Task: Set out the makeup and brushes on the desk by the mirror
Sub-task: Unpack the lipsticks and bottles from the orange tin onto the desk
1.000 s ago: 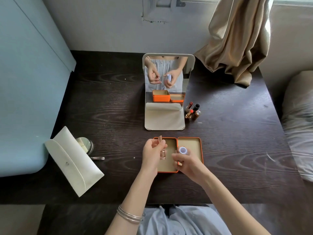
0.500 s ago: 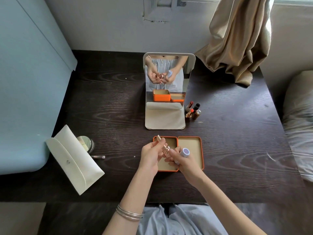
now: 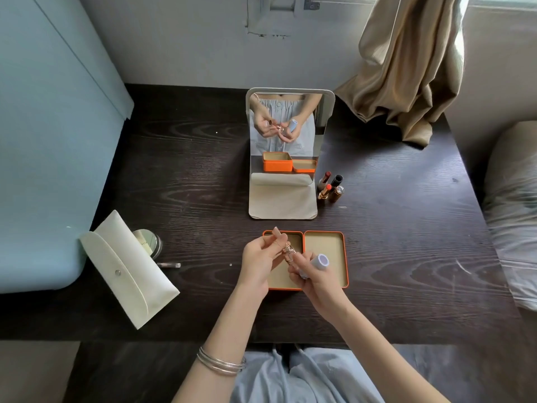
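Note:
My left hand [image 3: 257,264] grips the pale pink cap end of a small rose-gold lip tube [image 3: 286,248], held tilted above the open orange tin [image 3: 340,237]. My right hand [image 3: 315,282] holds a lilac tube [image 3: 319,261] and its fingertips touch the lower end of the rose-gold tube. Both hands meet over the tin's left half. A standing mirror [image 3: 328,117] is behind the tin on the dark desk [image 3: 406,242]. Several lipsticks [image 3: 331,187] stand upright right of the mirror's base.
A cream pouch [image 3: 130,269] lies at the desk's left front, partly covering a round compact [image 3: 149,242]; a thin metal stick [image 3: 170,265] lies beside it. A beige curtain [image 3: 406,68] drapes onto the back right corner. A blue panel [image 3: 43,141] borders the left.
My hands came together over the tin. The rose-gold tube went from upright to tilted, and my right hand's fingers now touch its lower end.

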### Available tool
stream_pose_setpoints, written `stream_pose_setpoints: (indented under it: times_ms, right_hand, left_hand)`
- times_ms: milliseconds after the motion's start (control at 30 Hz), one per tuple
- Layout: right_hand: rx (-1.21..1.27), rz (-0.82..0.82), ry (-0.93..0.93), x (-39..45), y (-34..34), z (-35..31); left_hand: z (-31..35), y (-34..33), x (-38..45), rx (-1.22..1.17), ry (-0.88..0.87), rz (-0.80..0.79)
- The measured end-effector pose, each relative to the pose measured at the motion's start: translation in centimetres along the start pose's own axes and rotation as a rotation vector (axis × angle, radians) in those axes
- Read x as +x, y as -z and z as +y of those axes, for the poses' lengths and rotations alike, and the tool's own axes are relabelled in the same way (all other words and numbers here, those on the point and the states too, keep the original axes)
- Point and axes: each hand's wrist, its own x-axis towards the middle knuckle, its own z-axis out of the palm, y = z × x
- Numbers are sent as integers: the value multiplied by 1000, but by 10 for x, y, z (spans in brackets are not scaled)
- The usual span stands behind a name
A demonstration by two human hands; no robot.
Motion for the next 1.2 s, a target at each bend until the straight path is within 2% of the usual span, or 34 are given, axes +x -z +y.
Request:
stream_pose_setpoints:
  times_ms: [100, 233, 600, 700, 1200]
  right_hand:
    - [60, 21, -13, -1, 1, 0]
    - [117, -29, -8, -3, 1, 0]
    - [89, -57, -30, -1, 4, 5]
    - [67, -21, -55, -4, 1, 4]
    - [9, -20, -14, -2, 3, 4]
  left_hand:
    - [0, 2, -1, 34, -7, -2]
    - [0, 4, -1, 39, -22, 1]
    - [-3, 9, -4, 72, -35, 17]
    - [-5, 10, -3, 70, -34, 21]
    - [-5, 7, -3, 84, -24, 66]
